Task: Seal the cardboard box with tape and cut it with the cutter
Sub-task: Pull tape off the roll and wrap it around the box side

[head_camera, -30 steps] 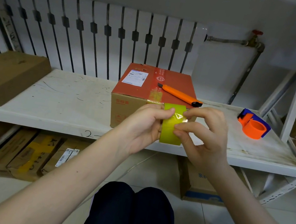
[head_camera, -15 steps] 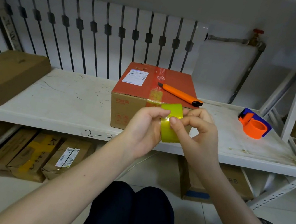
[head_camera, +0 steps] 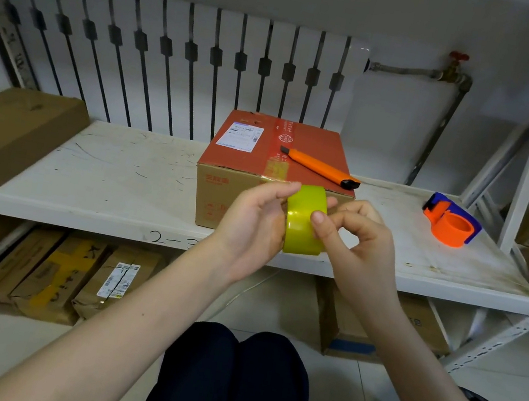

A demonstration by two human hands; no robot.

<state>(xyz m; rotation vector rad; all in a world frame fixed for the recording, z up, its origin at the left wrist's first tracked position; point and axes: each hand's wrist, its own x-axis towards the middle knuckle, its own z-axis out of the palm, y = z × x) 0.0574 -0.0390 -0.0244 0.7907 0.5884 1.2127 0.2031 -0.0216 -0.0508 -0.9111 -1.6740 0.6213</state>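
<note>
tape roll (head_camera: pixel 305 220) front and centre, yellow-green, held up between both hands just in front of the cardboard box (head_camera: pixel 275 167). left hand (head_camera: pixel 252 222) is curled around the roll's left side, fingers closed over the top edge and thumb behind, so it has a firm hold and keeps the roll edge-on to the person. right hand (head_camera: pixel 358 246) is half closed, not gripping the roll; its thumb tip presses flat on the roll's outer face while the index finger bends in above it. that looks like someone feeling for the loose end of the tape, which would explain why the roll is turned with its band facing the thumb. no free strip shows yet, so the sealing has not begun, as far as one can judge.

beyond the hands, the box sits closed on the shelf (head_camera: pixel 102 188), red top up, an older strip of tape running down its middle seam. cutter (head_camera: pixel 320 167), orange, lies diagonally on the box top, just past the hands and within easy reach for the cut later. well off to the right of the right hand sits an orange and blue tape dispenser (head_camera: pixel 451 224), untouched. far to the left of the left hand lies a flat brown carton (head_camera: pixel 10 132).
</note>
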